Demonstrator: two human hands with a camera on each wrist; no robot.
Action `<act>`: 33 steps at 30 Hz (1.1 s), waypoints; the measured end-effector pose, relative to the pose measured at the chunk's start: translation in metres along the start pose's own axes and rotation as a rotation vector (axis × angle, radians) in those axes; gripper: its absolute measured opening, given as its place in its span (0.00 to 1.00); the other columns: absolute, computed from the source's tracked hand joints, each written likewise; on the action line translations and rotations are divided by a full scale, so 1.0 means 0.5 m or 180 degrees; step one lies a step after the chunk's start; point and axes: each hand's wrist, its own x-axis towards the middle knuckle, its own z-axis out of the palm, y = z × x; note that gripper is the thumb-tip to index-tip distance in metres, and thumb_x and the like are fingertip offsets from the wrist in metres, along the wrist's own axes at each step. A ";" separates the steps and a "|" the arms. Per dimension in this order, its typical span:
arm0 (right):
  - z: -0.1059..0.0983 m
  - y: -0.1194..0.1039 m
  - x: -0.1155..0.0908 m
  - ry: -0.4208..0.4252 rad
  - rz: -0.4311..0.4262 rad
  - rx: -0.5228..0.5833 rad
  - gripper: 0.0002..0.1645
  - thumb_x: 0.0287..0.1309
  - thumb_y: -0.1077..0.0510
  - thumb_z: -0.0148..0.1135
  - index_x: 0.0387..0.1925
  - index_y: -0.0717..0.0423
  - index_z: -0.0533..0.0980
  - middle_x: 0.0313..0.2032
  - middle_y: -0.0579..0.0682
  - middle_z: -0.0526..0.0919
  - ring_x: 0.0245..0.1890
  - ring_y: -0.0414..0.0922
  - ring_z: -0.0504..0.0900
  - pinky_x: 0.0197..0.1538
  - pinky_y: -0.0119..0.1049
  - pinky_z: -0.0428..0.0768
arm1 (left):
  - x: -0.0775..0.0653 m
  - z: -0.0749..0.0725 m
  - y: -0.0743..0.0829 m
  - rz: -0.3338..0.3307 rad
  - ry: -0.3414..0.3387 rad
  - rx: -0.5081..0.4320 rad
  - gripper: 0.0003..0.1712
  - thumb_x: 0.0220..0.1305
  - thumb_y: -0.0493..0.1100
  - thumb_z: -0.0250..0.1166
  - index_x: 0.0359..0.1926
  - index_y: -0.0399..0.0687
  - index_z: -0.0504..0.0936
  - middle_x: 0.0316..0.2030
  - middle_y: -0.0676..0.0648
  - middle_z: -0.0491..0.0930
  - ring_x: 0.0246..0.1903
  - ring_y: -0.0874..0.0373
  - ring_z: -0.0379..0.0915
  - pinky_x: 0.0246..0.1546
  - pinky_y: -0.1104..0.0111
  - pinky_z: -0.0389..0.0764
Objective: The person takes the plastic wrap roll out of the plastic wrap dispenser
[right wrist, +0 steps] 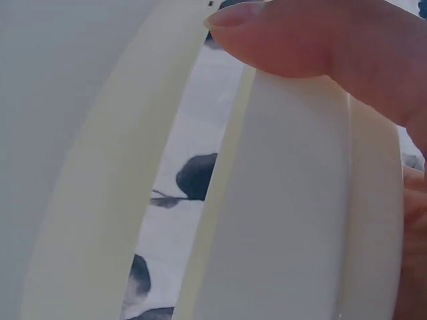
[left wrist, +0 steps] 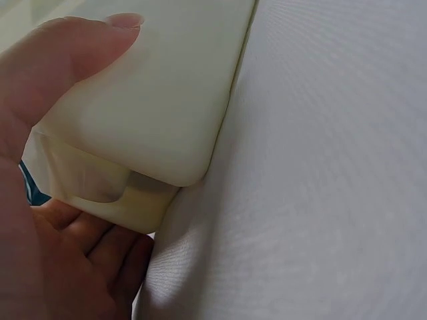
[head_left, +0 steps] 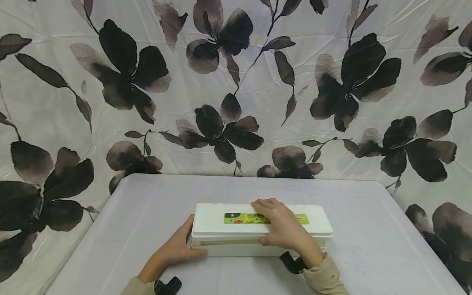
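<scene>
A long white cling film box (head_left: 236, 250) lies lengthwise on the table, its lid (head_left: 208, 217) bearing a yellow-green label partly covered by fingers. My left hand (head_left: 178, 243) grips the box's left end, thumb along the front wall (left wrist: 167, 87) and fingers around the end. With the thumb at the front edge and fingers over the top, my right hand (head_left: 284, 227) holds the lid right of its middle. In the right wrist view the lid (right wrist: 287, 200) stands apart from the base (right wrist: 53, 167), and the patterned cloth shows through the gap. What lies inside cannot be seen.
A white cloth covers the table (head_left: 158, 196), whose far corners are rounded. Behind it hangs a pale curtain (head_left: 280, 94) printed with dark flowers. A black wrist mount (head_left: 291, 262) sits at the right cuff, another (head_left: 167, 285) at the left.
</scene>
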 end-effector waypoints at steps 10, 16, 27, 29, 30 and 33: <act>-0.014 0.013 0.007 0.0128 -0.0040 -0.0142 0.52 0.25 0.57 0.80 0.62 0.60 0.75 0.60 0.56 0.78 0.60 0.55 0.74 0.60 0.54 0.72 | 0.015 -0.010 -0.003 0.0020 -0.0083 -0.0026 0.53 0.42 0.47 0.82 0.68 0.55 0.63 0.59 0.53 0.76 0.58 0.57 0.71 0.62 0.57 0.66; -0.027 0.019 0.009 0.0172 0.0093 -0.0179 0.52 0.26 0.56 0.81 0.62 0.60 0.75 0.60 0.57 0.78 0.60 0.56 0.74 0.60 0.54 0.72 | 0.021 -0.015 -0.006 -0.0010 -0.0090 0.0032 0.53 0.41 0.47 0.83 0.68 0.53 0.63 0.59 0.54 0.76 0.60 0.57 0.70 0.64 0.56 0.63; -0.053 0.039 0.007 0.0309 0.0275 -0.0309 0.52 0.27 0.56 0.81 0.63 0.60 0.75 0.60 0.59 0.77 0.60 0.56 0.74 0.59 0.55 0.73 | 0.034 -0.026 -0.014 -0.0019 -0.0158 -0.0043 0.51 0.42 0.48 0.82 0.66 0.55 0.64 0.58 0.53 0.75 0.56 0.55 0.71 0.60 0.59 0.68; -0.058 0.044 0.006 0.0329 0.0325 -0.0304 0.51 0.27 0.56 0.80 0.62 0.60 0.75 0.60 0.59 0.77 0.60 0.56 0.74 0.58 0.56 0.73 | 0.036 -0.028 -0.016 -0.0033 -0.0169 -0.0070 0.51 0.41 0.47 0.82 0.66 0.55 0.64 0.58 0.52 0.76 0.55 0.54 0.71 0.59 0.60 0.68; -0.060 0.046 0.005 0.0344 0.0357 -0.0305 0.51 0.27 0.57 0.80 0.62 0.60 0.75 0.60 0.59 0.77 0.60 0.56 0.74 0.58 0.56 0.73 | 0.037 -0.029 -0.017 -0.0036 -0.0175 -0.0061 0.51 0.41 0.48 0.82 0.66 0.54 0.64 0.58 0.51 0.76 0.55 0.54 0.71 0.59 0.61 0.68; -0.067 0.055 0.003 0.0376 0.0432 -0.0283 0.51 0.27 0.58 0.79 0.63 0.60 0.75 0.61 0.60 0.77 0.60 0.57 0.74 0.56 0.57 0.74 | 0.040 -0.032 -0.020 -0.0043 -0.0199 -0.0072 0.51 0.42 0.47 0.82 0.66 0.53 0.64 0.58 0.50 0.76 0.55 0.53 0.72 0.59 0.62 0.68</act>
